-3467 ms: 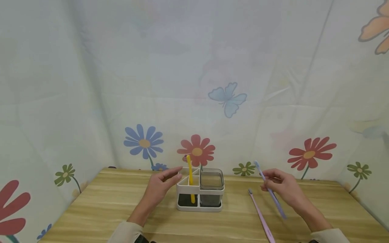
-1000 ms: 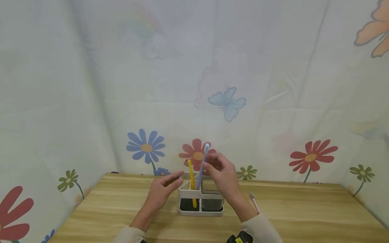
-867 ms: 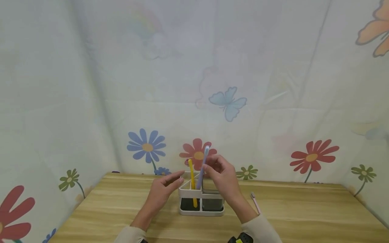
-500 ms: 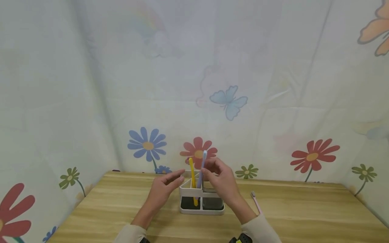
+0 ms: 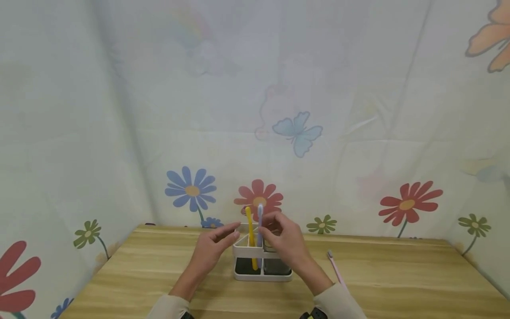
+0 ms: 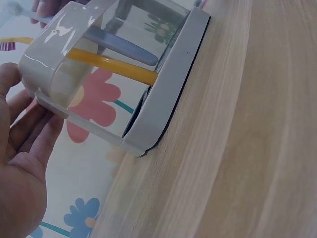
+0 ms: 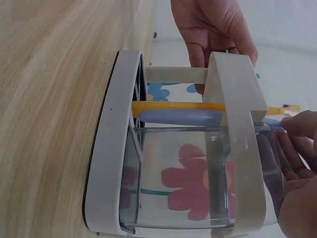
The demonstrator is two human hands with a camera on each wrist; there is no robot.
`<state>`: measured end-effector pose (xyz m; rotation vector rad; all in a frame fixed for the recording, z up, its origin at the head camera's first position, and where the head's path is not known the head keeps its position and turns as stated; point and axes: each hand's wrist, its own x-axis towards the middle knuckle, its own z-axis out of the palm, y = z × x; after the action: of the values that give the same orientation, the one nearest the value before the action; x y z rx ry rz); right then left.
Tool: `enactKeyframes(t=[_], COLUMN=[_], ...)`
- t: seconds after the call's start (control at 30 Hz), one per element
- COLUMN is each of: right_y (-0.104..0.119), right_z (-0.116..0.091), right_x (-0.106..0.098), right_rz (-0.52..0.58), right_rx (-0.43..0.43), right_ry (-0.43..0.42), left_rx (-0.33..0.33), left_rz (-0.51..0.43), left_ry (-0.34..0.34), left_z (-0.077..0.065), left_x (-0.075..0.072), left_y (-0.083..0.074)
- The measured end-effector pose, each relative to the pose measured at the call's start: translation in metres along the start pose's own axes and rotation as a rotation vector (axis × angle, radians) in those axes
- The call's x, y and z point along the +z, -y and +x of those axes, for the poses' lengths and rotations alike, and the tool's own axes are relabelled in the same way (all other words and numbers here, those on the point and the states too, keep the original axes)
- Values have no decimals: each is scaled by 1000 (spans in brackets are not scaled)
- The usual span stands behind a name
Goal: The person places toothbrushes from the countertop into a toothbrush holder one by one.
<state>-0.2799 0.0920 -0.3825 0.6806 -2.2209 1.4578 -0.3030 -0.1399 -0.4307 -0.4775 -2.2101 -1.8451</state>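
Observation:
A white toothbrush holder [image 5: 248, 252] stands on the wooden table. My left hand [image 5: 210, 249] steadies it, thumb and fingers on either side of the upper band at its left corner. Inside leans a yellow toothbrush [image 5: 250, 221], head up. My right hand [image 5: 287, 239] pinches a light purple toothbrush [image 5: 260, 217] just below its head. Its handle passes down through the upper frame beside the yellow one. In the right wrist view the purple handle's end [image 7: 153, 116] hangs close over the base. A clear cup [image 7: 173, 136] fills the holder's right side.
A pink toothbrush [image 5: 336, 267] lies on the wooden table [image 5: 382, 274] to the right, partly hidden by my right sleeve [image 5: 338, 303]. Behind the table hangs a pale curtain [image 5: 223, 110] printed with flowers and butterflies.
My right hand has brought the purple toothbrush from the right over to the holder and lowered its handle into it, now more upright. The left hand stays at the holder.

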Motion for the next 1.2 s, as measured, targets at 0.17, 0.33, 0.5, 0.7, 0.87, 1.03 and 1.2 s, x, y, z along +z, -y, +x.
enactKeyframes(t=[0.17,0.33,0.5,0.7,0.87,1.03,1.2], right_y=[-1,-1,-1,1,2,5,11], right_z=[1,0,0,1,3,6,9], right_x=[-1,-2,-3,-4,-10,-21,-34], right_rz=[-13,-14,-33,-65,-88,-71,-60], right_rx=[10,22,34,46,38,43,60], right_ry=[20,42,52,59,59,32,20], left_rx=[-3,-4,-9,-7,-12,-7,1], left_rz=[1,8,10,14,11,6,9], left_ry=[0,-2,-2,-8,-6,-2,-3], left_z=[0,0,0,-1,-1,0,0], left_x=[0,0,1,1,1,1,0], left_y=[0,0,-1,-2,-3,-3,-1])
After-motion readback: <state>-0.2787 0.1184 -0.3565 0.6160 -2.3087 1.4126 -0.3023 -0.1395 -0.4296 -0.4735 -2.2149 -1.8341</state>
